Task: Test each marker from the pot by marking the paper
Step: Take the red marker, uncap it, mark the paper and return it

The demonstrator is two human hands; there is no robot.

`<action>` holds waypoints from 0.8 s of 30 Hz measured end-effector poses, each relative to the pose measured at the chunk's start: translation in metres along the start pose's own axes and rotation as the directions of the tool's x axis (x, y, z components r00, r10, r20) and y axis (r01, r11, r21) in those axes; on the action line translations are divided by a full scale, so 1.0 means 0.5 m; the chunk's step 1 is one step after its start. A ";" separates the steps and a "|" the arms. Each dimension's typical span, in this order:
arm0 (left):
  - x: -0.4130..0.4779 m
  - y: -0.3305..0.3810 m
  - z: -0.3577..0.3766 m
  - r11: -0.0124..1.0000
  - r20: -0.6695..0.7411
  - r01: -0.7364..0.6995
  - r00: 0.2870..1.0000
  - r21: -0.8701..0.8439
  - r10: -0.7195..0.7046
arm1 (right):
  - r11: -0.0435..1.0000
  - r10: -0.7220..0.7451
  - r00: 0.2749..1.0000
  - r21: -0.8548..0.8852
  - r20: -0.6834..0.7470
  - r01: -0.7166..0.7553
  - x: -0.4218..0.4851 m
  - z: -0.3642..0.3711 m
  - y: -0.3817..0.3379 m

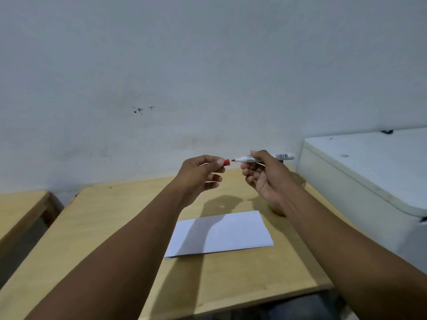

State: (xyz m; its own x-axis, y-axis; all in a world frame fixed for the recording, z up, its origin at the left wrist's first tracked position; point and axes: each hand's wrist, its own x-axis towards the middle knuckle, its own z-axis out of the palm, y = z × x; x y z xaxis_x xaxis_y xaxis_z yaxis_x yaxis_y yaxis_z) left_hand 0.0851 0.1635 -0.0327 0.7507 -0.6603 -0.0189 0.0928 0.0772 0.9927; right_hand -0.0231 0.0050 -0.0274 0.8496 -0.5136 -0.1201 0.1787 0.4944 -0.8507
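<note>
My right hand (263, 176) holds a white-barrelled red marker (283, 156) level above the table, its bare red tip pointing left. My left hand (201, 173) pinches the marker's red cap (227, 162) between thumb and fingers, a small gap away from the tip. A white sheet of paper (221, 234) lies flat on the wooden table (104, 227) below both hands, with no marks visible on it. A brown pot (278, 210) stands on the table behind my right wrist, mostly hidden by the arm.
A white chest-like appliance (369, 172) stands against the table's right side. A second wooden table (20, 209) sits to the left across a narrow gap. A pale wall rises just behind the table.
</note>
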 end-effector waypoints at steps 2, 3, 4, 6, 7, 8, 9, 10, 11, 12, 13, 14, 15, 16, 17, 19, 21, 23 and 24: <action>0.007 -0.002 0.036 1.000 0.028 -0.006 1.000 0.010 0.006 | 0.999 -0.029 0.999 -0.028 -0.014 0.029 -0.004 -0.019 -0.009; 0.009 -0.002 0.052 1.000 0.041 -0.013 0.999 0.012 0.013 | 0.998 -0.041 0.999 -0.044 -0.018 0.041 -0.005 -0.029 -0.012; 0.011 -0.002 0.067 1.000 0.050 -0.022 0.999 0.013 0.021 | 0.997 -0.052 0.998 -0.057 -0.019 0.051 -0.006 -0.039 -0.015; 0.017 -0.001 0.095 0.998 0.051 -0.050 0.998 0.026 0.048 | 0.995 -0.074 0.997 -0.073 -0.024 0.072 -0.007 -0.056 -0.021; 0.021 0.000 0.107 0.997 0.045 -0.070 0.997 0.036 0.069 | 0.994 -0.084 0.996 -0.070 -0.027 0.082 -0.006 -0.063 -0.024; 0.026 0.002 0.118 0.995 0.036 -0.092 0.995 0.045 0.091 | 0.994 -0.092 0.995 -0.058 -0.027 0.091 -0.007 -0.067 -0.027; 0.030 0.004 0.127 0.992 0.029 -0.112 0.993 0.050 0.111 | 0.995 -0.098 0.995 -0.040 -0.024 0.097 -0.007 -0.070 -0.030; 0.035 0.007 0.135 0.990 0.024 -0.128 0.992 0.057 0.127 | 0.995 -0.100 0.995 -0.020 -0.019 0.100 -0.006 -0.073 -0.033; 0.038 0.010 0.141 0.988 0.021 -0.141 0.990 0.064 0.140 | 0.995 -0.102 0.995 -0.008 -0.013 0.102 -0.005 -0.075 -0.036; 0.041 0.012 0.146 0.986 0.019 -0.153 0.988 0.072 0.152 | 0.994 -0.104 0.995 -0.013 -0.006 0.104 -0.005 -0.076 -0.041; 0.044 0.014 0.151 0.983 0.015 -0.163 0.987 0.081 0.162 | 0.993 -0.111 0.994 -0.033 -0.005 0.111 -0.003 -0.078 -0.049; 0.046 0.016 0.155 0.981 0.006 -0.174 0.985 0.092 0.174 | 0.991 -0.121 0.993 -0.064 -0.015 0.120 -0.002 -0.079 -0.059; 0.050 0.020 0.159 0.977 -0.010 -0.187 0.982 0.103 0.189 | 0.986 -0.136 0.990 -0.099 -0.039 0.132 -0.001 -0.082 -0.073; 0.055 0.025 0.162 0.972 -0.034 -0.205 0.977 0.114 0.210 | 0.981 -0.153 0.985 -0.134 -0.079 0.142 0.001 -0.087 -0.088; 0.061 0.033 0.163 0.965 -0.057 -0.227 0.970 0.132 0.236 | 0.974 -0.175 0.975 -0.166 -0.133 0.153 0.004 -0.096 -0.104; 0.072 0.052 0.163 0.938 -0.068 -0.274 0.953 0.213 0.294 | 0.952 -0.240 0.945 -0.244 -0.221 0.185 0.011 -0.126 -0.134; 0.079 0.070 0.167 0.898 -0.013 -0.312 0.943 0.311 0.332 | 0.860 -0.343 0.916 -0.461 -0.209 0.217 0.014 -0.158 -0.152; 0.085 0.084 0.179 0.844 0.048 -0.344 0.933 0.411 0.357 | 0.583 -0.442 0.894 -0.779 -0.066 0.231 0.016 -0.183 -0.158; 0.089 0.089 0.189 0.803 0.075 -0.361 0.925 0.475 0.372 | 0.429 -0.442 0.897 -0.873 0.021 0.232 0.015 -0.191 -0.157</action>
State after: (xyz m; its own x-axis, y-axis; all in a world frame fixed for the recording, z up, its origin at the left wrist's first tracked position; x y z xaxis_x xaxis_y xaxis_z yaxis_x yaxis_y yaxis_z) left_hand 0.0609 0.0672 0.0220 0.6803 -0.6379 0.3608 -0.5071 -0.0542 0.8602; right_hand -0.0782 -0.1050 -0.0104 0.6929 -0.6648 0.2792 -0.1601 -0.5195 -0.8393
